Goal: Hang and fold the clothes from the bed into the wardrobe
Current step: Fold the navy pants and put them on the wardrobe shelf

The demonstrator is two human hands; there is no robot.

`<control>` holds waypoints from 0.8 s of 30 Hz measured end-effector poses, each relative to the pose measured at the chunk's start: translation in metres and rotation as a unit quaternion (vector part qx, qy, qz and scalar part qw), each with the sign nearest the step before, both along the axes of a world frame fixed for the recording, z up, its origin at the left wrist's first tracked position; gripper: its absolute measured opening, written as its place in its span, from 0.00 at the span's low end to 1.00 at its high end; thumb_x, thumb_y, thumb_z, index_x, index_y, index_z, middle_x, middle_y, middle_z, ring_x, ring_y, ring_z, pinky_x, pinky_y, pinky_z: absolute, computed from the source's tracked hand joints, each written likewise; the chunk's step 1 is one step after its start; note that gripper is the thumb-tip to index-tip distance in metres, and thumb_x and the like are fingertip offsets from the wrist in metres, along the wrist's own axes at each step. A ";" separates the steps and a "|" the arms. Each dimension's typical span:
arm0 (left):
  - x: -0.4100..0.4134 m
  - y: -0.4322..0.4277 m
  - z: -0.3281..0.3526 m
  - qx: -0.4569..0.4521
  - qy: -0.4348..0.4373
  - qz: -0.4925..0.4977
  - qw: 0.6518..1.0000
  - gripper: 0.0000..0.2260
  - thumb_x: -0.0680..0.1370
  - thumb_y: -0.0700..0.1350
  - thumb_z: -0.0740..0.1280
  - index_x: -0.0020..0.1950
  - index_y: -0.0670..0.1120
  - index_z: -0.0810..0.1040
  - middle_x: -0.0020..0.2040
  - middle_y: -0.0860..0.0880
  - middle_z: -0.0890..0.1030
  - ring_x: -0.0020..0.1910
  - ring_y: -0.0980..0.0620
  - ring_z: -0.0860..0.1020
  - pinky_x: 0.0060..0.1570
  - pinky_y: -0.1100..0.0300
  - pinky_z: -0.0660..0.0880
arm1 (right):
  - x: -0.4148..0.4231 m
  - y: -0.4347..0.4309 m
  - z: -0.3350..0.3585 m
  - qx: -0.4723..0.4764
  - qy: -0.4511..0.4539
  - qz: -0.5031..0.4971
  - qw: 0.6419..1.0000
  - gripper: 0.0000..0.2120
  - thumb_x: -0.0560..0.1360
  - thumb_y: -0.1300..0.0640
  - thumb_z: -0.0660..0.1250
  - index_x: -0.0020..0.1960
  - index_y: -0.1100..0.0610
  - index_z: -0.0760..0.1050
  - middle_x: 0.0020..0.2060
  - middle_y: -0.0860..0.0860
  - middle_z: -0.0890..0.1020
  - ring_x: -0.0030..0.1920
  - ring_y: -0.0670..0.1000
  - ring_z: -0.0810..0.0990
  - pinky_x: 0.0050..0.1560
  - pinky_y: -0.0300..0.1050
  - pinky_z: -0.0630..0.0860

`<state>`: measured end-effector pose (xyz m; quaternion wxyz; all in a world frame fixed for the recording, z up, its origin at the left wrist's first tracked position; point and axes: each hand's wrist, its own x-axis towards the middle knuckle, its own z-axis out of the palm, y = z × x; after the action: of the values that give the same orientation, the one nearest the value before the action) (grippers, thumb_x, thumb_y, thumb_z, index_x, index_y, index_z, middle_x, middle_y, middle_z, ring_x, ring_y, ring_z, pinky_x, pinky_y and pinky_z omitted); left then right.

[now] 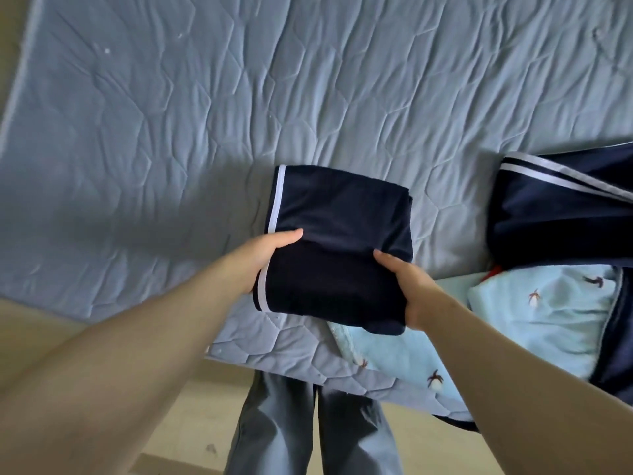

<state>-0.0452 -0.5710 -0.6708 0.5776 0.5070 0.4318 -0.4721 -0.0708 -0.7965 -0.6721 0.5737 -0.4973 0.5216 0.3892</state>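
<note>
**Folded navy garment held at both sides, near edge of bed**

The folded navy garment point(339, 241) is a compact rectangular bundle with a white stripe point(275, 200) running down its left edge. It sits over the near part of the bed point(171, 114), close to the edge where the person stands. Its near right corner overlaps a light blue printed cloth point(548, 313). Whether the bundle rests on the cover or is held just clear of it cannot be told.

The left hand point(270, 255) grips the bundle's left side at the striped edge, with the thumb laid flat on top. The fingers go beneath the fabric and are hidden. The right hand point(407, 289) grips the near right side the same way, thumb on top and fingers curled under, out of sight. Both forearms are bare.

The bed cover is a blue-grey quilted fabric, creased, and bare across its far and left areas. To the right lies a second navy garment point(555, 221) with twin white stripes, loose and unfolded, well apart from the held bundle. The light blue printed cloth lies just nearer than it and reaches the bed's near edge. A small red item point(493, 270) shows between the two; what it is cannot be made out.

Below the bed edge, the person's grey trousers point(308, 433) stand on a pale floor point(428, 440).
</note>
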 end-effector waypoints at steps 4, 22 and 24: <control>-0.008 0.018 0.045 0.024 -0.058 0.028 0.998 0.15 0.72 0.51 0.70 0.54 0.45 0.81 0.50 0.44 0.84 0.48 0.45 0.83 0.47 0.55 0.77 | 0.000 0.014 0.044 0.009 -0.021 0.004 1.000 0.22 0.67 0.50 0.75 0.57 0.57 0.76 0.48 0.57 0.83 0.47 0.60 0.82 0.51 0.58 0.79; -0.046 0.124 0.351 0.106 -0.289 0.236 0.922 0.14 0.72 0.52 0.71 0.53 0.48 0.81 0.48 0.45 0.85 0.45 0.45 0.84 0.44 0.53 0.78 | 0.065 0.131 0.342 0.073 -0.291 0.218 0.929 0.20 0.67 0.50 0.75 0.54 0.58 0.75 0.47 0.58 0.82 0.46 0.61 0.82 0.47 0.55 0.80; -0.055 0.145 0.394 0.136 -0.321 0.248 0.904 0.12 0.72 0.52 0.70 0.52 0.48 0.82 0.47 0.45 0.85 0.43 0.46 0.84 0.42 0.55 0.77 | 0.069 0.156 0.379 0.090 -0.330 0.254 0.905 0.17 0.68 0.50 0.74 0.51 0.57 0.75 0.47 0.58 0.82 0.47 0.61 0.81 0.49 0.56 0.79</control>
<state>-0.0997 -0.4263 -0.2772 0.7085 0.5817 0.3947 -0.0620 -0.0013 -0.6402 -0.2936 0.6369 -0.6592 0.1216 0.3809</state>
